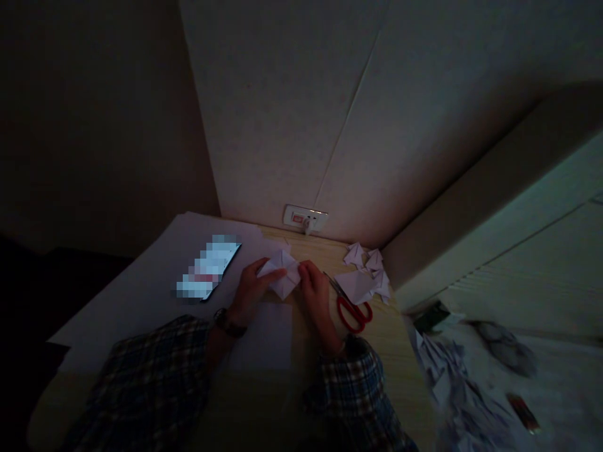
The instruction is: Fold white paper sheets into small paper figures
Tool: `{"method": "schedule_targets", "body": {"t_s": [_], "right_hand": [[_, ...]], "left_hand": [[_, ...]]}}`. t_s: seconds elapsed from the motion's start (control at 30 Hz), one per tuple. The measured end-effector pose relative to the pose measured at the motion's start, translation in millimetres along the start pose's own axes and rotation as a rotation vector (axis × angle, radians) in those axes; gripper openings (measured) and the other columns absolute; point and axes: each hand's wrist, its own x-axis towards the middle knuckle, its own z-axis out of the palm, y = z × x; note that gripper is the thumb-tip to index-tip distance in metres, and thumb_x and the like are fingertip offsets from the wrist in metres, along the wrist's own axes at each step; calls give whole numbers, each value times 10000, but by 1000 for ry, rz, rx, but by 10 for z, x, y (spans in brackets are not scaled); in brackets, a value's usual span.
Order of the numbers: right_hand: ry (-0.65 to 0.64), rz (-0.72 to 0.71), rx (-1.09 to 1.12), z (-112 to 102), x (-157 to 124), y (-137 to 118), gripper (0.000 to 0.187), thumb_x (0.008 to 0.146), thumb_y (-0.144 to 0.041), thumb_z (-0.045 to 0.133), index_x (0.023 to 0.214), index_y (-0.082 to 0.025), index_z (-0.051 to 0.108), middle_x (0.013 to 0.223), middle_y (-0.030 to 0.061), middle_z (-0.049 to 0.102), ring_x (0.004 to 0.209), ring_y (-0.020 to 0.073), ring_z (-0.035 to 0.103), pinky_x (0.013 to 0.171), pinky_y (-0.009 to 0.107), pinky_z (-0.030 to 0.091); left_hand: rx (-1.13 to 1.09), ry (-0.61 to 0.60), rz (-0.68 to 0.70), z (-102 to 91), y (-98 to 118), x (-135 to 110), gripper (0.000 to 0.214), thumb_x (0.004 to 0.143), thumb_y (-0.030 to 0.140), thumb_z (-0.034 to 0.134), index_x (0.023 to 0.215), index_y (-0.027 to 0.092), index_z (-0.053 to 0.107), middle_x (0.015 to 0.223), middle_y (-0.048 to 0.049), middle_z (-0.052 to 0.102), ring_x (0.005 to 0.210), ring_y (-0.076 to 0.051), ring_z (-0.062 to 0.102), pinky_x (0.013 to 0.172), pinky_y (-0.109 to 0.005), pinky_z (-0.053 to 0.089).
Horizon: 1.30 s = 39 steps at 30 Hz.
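A small folded white paper piece (282, 274) sits over the wooden desk (386, 339), held from both sides. My left hand (249, 287) pinches its left edge with fingers closed on it; a watch is on that wrist. My right hand (316, 295) grips its right edge the same way. Both sleeves are plaid. The light is dim and the folds are hard to make out.
Red-handled scissors (352, 309) lie just right of my right hand. Several folded paper pieces (368, 270) sit at the desk's back right. A lit phone (210, 274) rests on a large white sheet (151, 282) to the left. A wall socket (305, 218) is behind. More paper scraps (452, 383) lie lower right.
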Motion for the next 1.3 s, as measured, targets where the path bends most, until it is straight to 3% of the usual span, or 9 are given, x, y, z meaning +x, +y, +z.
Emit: {"method": "schedule_targets", "body": {"t_s": [0.43,0.6,0.7,0.87,1.0,1.2,1.3], "right_hand": [[29,3,-15,-15,-6,15,288,944,-390,525,691,-260,572,598,-40,551,555,169,486,514,278,335],[48,1,82,-46,-29,-81,273,989,-365,468,1105,-229,674,835,8,681,680,177,584,598,286,458],[43,-30,98,-59,-36,-93,298,1003,-313,437,1206,-259,649,942,13,695,796,175,625,724,295,504],[-17,-179,90,-80,-12,-24,240,941,-270,519,1108,-263,690,1115,54,651,1059,216,610,886,343,507],[-46,-201,57,-114,8,-37,146,912,-276,593,1011,-263,700,1290,72,591,1255,242,532,1049,398,445],[-125,-229,68,-136,12,-89,184,923,-259,599,1086,-291,678,1375,58,598,1323,243,513,1132,449,384],[-130,-232,34,-151,10,-81,116,920,-257,619,1010,-283,687,1362,47,619,1303,243,528,1125,448,392]], "left_hand": [[11,-154,-67,-83,58,82,422,546,447,886,802,134,766,784,-72,770,762,-249,696,687,-312,509],[-92,-125,-115,-71,107,51,421,542,401,884,864,155,768,863,-77,789,838,-264,715,724,-318,534],[-161,-106,-144,-68,132,39,418,533,343,879,899,178,766,909,-67,791,868,-249,714,727,-297,532],[-181,-116,-193,-67,119,43,445,518,290,876,934,188,752,948,-64,791,854,-239,714,726,-306,534],[-202,-173,-221,-74,111,52,462,508,289,893,938,202,746,920,-72,798,840,-258,726,738,-337,548],[-227,-206,-246,-109,136,48,540,547,284,907,1048,193,730,985,-63,795,845,-218,729,726,-288,538],[-218,-227,-251,-127,107,60,586,564,288,907,1106,187,708,885,-40,783,780,-192,717,694,-267,525]]}}
